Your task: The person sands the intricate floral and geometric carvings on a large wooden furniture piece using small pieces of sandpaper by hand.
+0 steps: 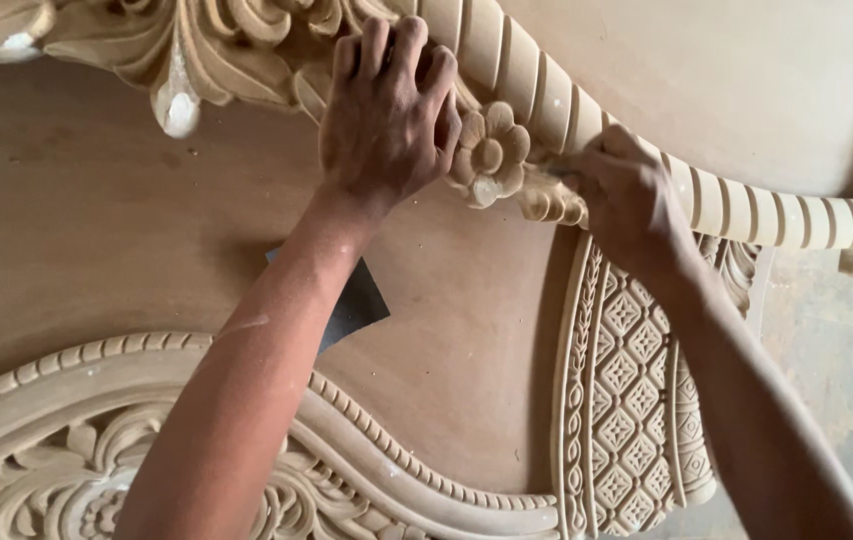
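Note:
A large carved wooden panel (466,380) of pale wood fills the head view. Its upper edge carries a twisted rope moulding (746,205) and a carved flower (489,152). My left hand (386,115) grips the carved moulding just left of the flower, fingers curled over the edge. My right hand (626,195) is closed on a small tool or abrasive piece, mostly hidden, pressed against the leaf carving (549,203) right of the flower.
A dark grey sheet of sandpaper (358,305) lies on the flat panel under my left forearm. Scrolled carving (66,470) runs along the lower left, a lattice-carved column (626,400) stands at lower right. Floor (826,330) shows at the right.

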